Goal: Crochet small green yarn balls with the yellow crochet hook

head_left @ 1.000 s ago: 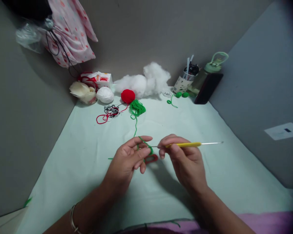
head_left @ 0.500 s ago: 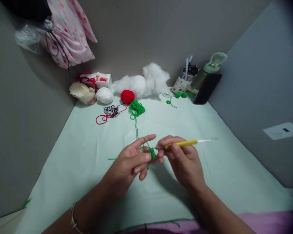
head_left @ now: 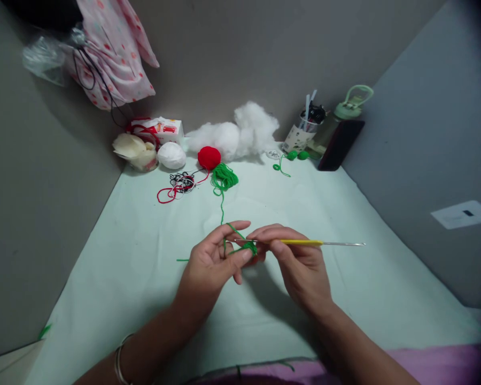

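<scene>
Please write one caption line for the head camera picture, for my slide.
Right hand holds a yellow crochet hook, its tip in green yarn looped over the left hand.

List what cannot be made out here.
Hook end of the crochet hook: head view, hidden by the green yarn and the fingers of the left hand and right hand.
Contents of the cup: head view, too small to tell.
Bracelet: head view, cut by the bottom edge.

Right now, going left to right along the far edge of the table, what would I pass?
cream paper bundle → white ball → red yarn ball → cup of tools → dark phone
</scene>
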`<state>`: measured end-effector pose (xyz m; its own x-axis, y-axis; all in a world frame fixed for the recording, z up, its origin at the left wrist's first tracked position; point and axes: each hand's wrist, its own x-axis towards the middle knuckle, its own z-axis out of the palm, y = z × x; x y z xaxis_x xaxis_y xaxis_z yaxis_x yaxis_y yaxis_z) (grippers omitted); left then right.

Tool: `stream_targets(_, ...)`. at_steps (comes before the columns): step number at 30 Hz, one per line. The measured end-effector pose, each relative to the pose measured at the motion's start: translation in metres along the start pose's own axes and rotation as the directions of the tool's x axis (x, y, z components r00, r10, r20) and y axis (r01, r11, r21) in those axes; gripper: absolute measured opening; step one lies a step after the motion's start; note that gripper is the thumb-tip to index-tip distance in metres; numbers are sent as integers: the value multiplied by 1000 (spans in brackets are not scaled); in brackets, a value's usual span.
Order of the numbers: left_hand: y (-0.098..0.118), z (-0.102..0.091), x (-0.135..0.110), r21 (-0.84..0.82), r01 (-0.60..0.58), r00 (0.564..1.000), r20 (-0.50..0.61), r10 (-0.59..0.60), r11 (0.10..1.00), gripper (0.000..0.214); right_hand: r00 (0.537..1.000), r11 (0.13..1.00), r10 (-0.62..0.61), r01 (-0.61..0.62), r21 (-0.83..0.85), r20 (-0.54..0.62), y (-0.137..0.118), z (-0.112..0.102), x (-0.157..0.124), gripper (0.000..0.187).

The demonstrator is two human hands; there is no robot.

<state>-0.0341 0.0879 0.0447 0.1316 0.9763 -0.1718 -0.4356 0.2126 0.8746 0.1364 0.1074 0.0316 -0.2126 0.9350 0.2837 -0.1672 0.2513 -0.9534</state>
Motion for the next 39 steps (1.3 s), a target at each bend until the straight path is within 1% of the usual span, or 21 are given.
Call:
stream_targets(3,0,-1,1,-14,-24,1000,-11,23,1000,34,1000,999,17,-17,28,3,0,-1,0,16)
stream_targets(5,0,-2,1,-12,-17,1000,4,17,1000,33,999,995,51,-50,86,-2,-1,-2,2,16)
stream_targets(8,0,-2,2,-2,-12,1000,-9,12,1000,33,994,977,106,-104,186,0,-2,-3,5,17)
stream_targets(11,-1,-3,1,6,-13,1000,-22,13,1000,31,993,967,121,-120,225,7,-6,-3,6,21)
stream_targets(13,-1,-4,0,9,-9,1000,-19,9,1000,30,995,974,94,-94,204,10,-7,-3,5,21)
stream_targets(15,-1,-4,0,15,-13,1000,-20,13,1000,30,999,988,40,-41,148,5,-8,-3,2,20)
stream_targets(17,0,-4,-1,35,-23,999,-36,25,999,30,1000,998,-28,29,47,-10,-9,-4,-1,20)
stream_targets(19,1,-2,-1,66,-39,997,-62,43,997,32,993,987,-121,120,-103,-1,-9,-4,-5,22)
stream_targets(21,1,-1,-2,106,-54,994,-87,63,993,34,972,939,-223,236,-249,78,-11,-6,-6,23)
stream_targets(23,1,1,-3,147,-84,989,-110,101,986,34,935,874,-301,349,-338,187,-13,-8,-6,24)
stream_targets(25,-1,3,-5,187,-109,982,-132,135,976,32,904,817,-348,423,-391,249,-15,-9,-6,25)
stream_targets(27,-3,4,-6,202,-107,979,-151,139,974,33,879,750,-372,473,-463,296,-15,-9,-6,25)
stream_targets(29,-4,5,-7,177,-70,982,-161,99,982,39,866,660,-370,500,-561,336,-12,-8,-7,24)
stream_targets(31,-4,4,-7,105,-17,989,-147,32,994,51,851,565,-380,524,-637,363,-8,-6,-9,26)
stream_targets(33,-2,3,-4,-6,78,994,-72,-78,997,61,829,503,-424,551,-665,365,-5,-4,-11,34)
stream_targets(34,0,1,-3,-68,138,990,-16,-140,988,64,822,497,-445,558,-664,357,-4,-4,-12,38)
stream_targets(35,2,0,-1,-124,196,981,38,-193,973,63,825,519,-456,552,-653,335,-5,-4,-12,41)
stream_targets(36,4,-2,1,-172,241,970,75,-231,955,61,843,572,-454,525,-630,290,-6,-4,-12,41)
stream_targets(38,8,-4,4,-234,264,965,79,-252,936,54,909,747,-389,407,-525,151,-9,-4,-10,33)
stream_targets(39,9,-5,5,-244,247,969,60,-239,938,50,937,838,-341,339,-428,76,-11,-4,-8,29)
